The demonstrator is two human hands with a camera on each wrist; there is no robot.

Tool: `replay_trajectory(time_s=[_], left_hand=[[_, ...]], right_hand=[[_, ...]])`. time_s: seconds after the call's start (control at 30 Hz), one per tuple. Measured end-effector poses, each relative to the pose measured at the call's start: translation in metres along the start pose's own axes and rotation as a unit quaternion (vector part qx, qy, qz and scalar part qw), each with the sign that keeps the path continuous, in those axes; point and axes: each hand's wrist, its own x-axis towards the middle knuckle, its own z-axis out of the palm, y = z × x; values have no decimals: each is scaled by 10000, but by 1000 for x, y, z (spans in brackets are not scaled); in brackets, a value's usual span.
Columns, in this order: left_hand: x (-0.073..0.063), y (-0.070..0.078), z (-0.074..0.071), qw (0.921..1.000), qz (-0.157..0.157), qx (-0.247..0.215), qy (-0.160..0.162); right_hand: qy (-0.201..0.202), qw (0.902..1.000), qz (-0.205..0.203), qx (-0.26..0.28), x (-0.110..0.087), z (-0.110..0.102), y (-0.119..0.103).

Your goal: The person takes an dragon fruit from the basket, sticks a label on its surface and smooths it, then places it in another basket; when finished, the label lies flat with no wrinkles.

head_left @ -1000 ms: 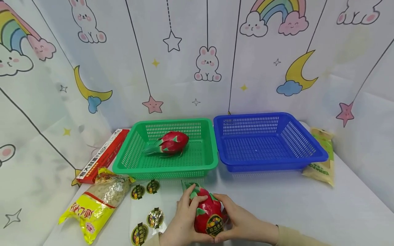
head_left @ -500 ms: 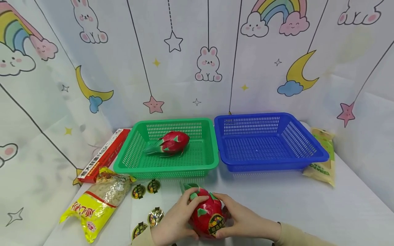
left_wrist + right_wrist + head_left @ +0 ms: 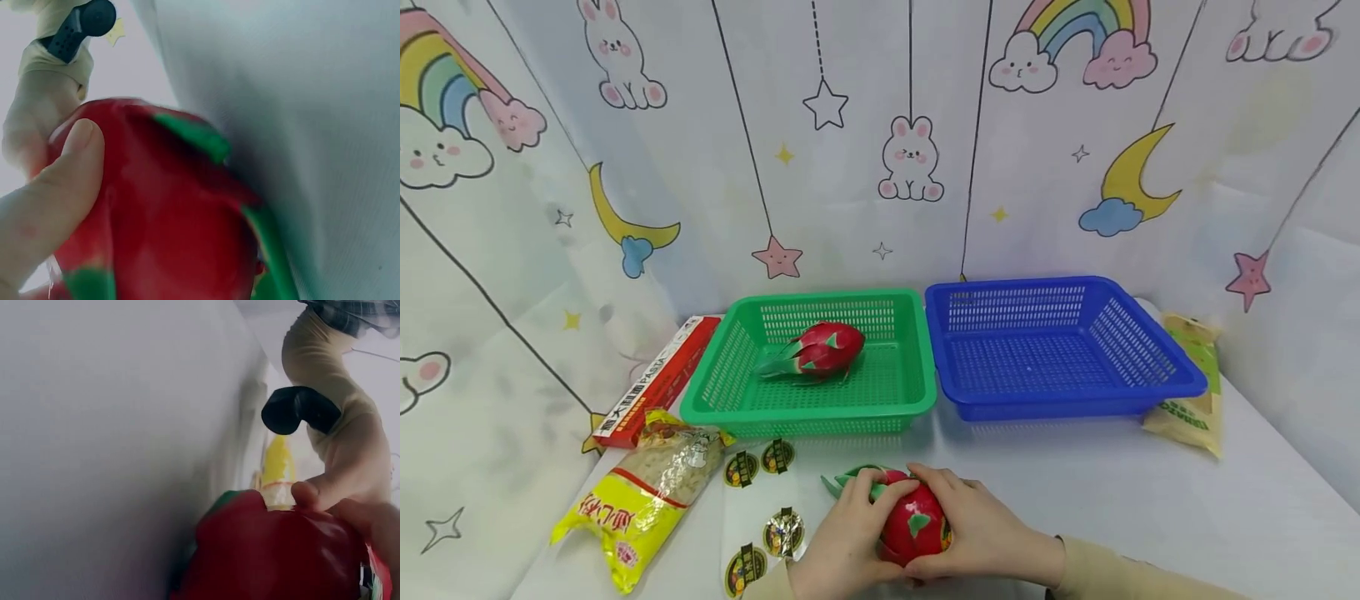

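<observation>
Both hands hold a red dragon fruit [image 3: 913, 527] with green scales, low over the front of the table in the head view. My left hand [image 3: 850, 537] grips its left side, the thumb lying along the skin in the left wrist view. On the other side my right hand [image 3: 988, 529] curls round it, fingers on top and thumb below. A dark round sticker [image 3: 946, 535] on the fruit shows only as a sliver beside the right hand. Left of the hands lies a clear sheet with several similar stickers [image 3: 783, 532], black and gold.
A green basket [image 3: 808, 412] stands behind the hands with a second dragon fruit [image 3: 833, 347] in it. Beside it is a blue basket [image 3: 1075, 403]. A yellow food bag [image 3: 643, 500] and a red pasta box [image 3: 658, 383] lie left, a beige-green bag [image 3: 1191, 400] right.
The dragon fruit has been turned between the hands, so its sticker has gone from the front to the right side. The right hand's fingers have come further over the top.
</observation>
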Motion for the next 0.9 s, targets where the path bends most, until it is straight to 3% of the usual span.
replay_trajectory(time_s=[0.13, 0.23, 0.4, 0.57, 0.77, 0.9], left_hand=[[-2, -1, -2, 9991, 3, -416, -35], [-2, -1, -3, 9990, -16, -451, -5], [-1, 1, -4, 9997, 13, -238, 87], [0, 1, -5, 9999, 18, -138, 36], [-1, -1, -9, 9997, -51, 227, -53], [-2, -6, -11, 9979, -241, 604, 7]], right_hand=[[-302, 9993, -109, 189, 2, -4, 1], [-417, 9986, -232, 231, 5, -7, 3], [-482, 9971, -524, 271, 11, -7, 4], [-518, 9962, -429, 562, 13, -3, 5], [-268, 9973, -375, 565, 8, -6, 9], [-75, 9979, -554, 319, 2, -11, 12]])
